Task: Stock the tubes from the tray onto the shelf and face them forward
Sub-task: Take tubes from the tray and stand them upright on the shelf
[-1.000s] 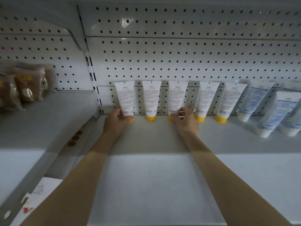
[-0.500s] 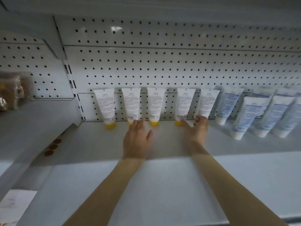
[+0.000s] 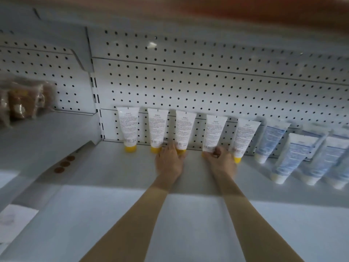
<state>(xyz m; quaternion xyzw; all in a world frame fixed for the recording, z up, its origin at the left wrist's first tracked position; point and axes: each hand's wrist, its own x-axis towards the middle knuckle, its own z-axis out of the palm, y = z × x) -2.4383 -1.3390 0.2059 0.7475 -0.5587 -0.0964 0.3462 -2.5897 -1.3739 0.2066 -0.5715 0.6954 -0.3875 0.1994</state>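
Pegboard (image 3: 207,87) backs a grey shelf (image 3: 188,214) where five yellow-capped tubes (image 3: 128,125) stand cap-down in a row, leaning against it with their barcodes outward. Blue-printed tubes (image 3: 294,154) crowd the right side, and brown packets (image 3: 20,103) sit on the neighbouring shelf to the left. The hands are apart. The left hand (image 3: 169,162) touches the third tube (image 3: 184,127) at its base, though I cannot tell whether it grips. The right hand (image 3: 222,161) pinches the lower end of the fourth tube (image 3: 214,131).

A shop: a pegboard-backed metal shelf (image 3: 188,214) carries 5 yellow-capped tubes (image 3: 184,127) in a row, bagged goods (image 3: 20,103) alongside.
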